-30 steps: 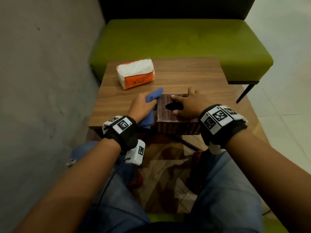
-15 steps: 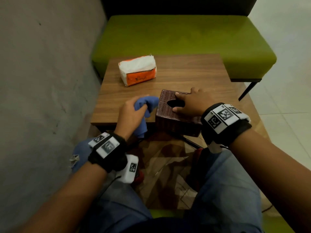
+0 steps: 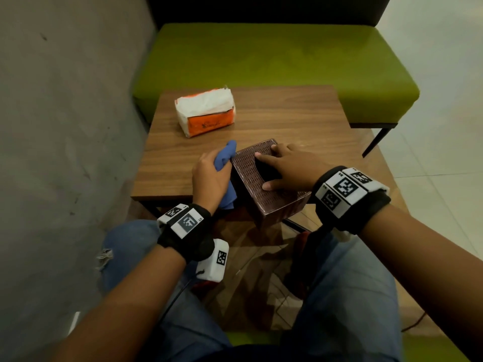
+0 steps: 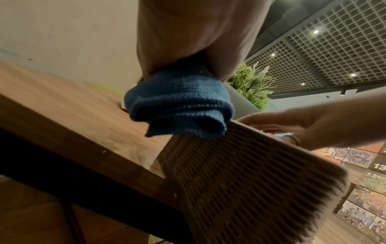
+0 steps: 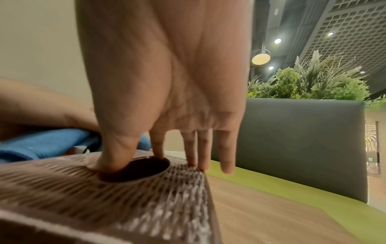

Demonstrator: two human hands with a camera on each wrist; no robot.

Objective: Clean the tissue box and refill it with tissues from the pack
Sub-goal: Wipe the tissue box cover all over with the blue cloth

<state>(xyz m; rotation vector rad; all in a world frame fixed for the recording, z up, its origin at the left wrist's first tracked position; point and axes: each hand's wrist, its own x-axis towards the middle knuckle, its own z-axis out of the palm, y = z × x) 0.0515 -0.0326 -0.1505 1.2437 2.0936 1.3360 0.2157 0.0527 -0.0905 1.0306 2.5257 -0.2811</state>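
Left hand had its grip clamped on a bunched blue cloth, fingers curled round it; the cloth touched the left side wall of the tissue box near the top edge. In the left wrist view the cloth bulged out of the fist and met the ribbed wall of the box. Right hand lay flat on the box top, grip apart, fingers straight and spread; thumb and index tips sat at the rim of the dark oval opening, little finger hanging past the box's far edge. The box was brown and woven, turned at an angle, its near corner sticking out over the front edge of the wooden surface. Tissue pack, orange and white, lay on the surface beyond the box to its left, well apart from it. Green bench stood behind the box, past the surface. Grey wall to the left of the box.
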